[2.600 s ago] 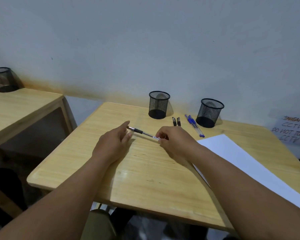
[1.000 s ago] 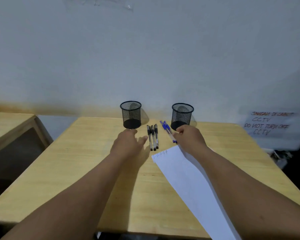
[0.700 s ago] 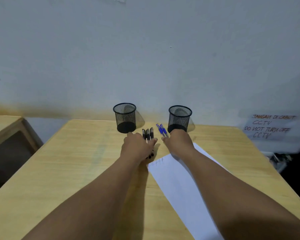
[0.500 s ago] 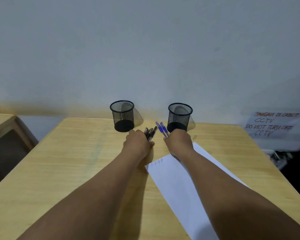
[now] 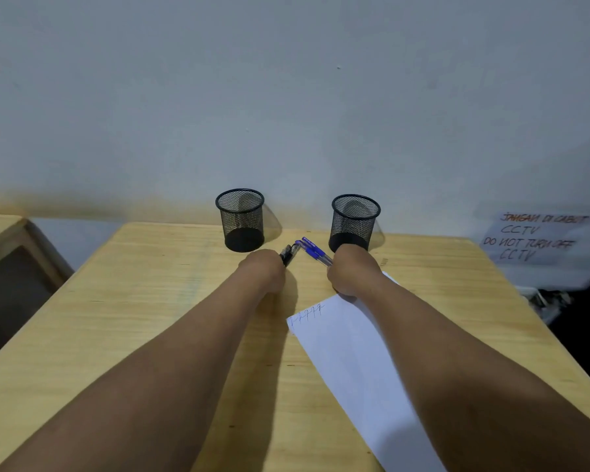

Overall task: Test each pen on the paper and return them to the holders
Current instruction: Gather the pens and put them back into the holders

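From the head camera, my left hand (image 5: 264, 272) was curled round the black pens (image 5: 289, 254), their capped ends sticking out past my knuckles toward the left holder (image 5: 240, 219); my right hand (image 5: 351, 272) gripped the blue pens (image 5: 312, 252) the same way, their ends fanning up and left, just short of the right holder (image 5: 355, 222). The two bundles nearly met at their tips — I could not tell whether they touched. Both mesh cups stood upright and looked empty near the wall, well apart from each other. The paper (image 5: 358, 362) lay under my right wrist, a row of short blue test strokes (image 5: 309, 311) near its upper corner, so I judged the testing done and only the return left. The risks, as I read them: each fist held several pens at once, and a loose one could slide out on the lift and roll off the table (image 5: 143, 318); a bundle coming in at a slant could catch the light rim and tip the cup; and my right forearm could drag the sheet along — it rested right on it
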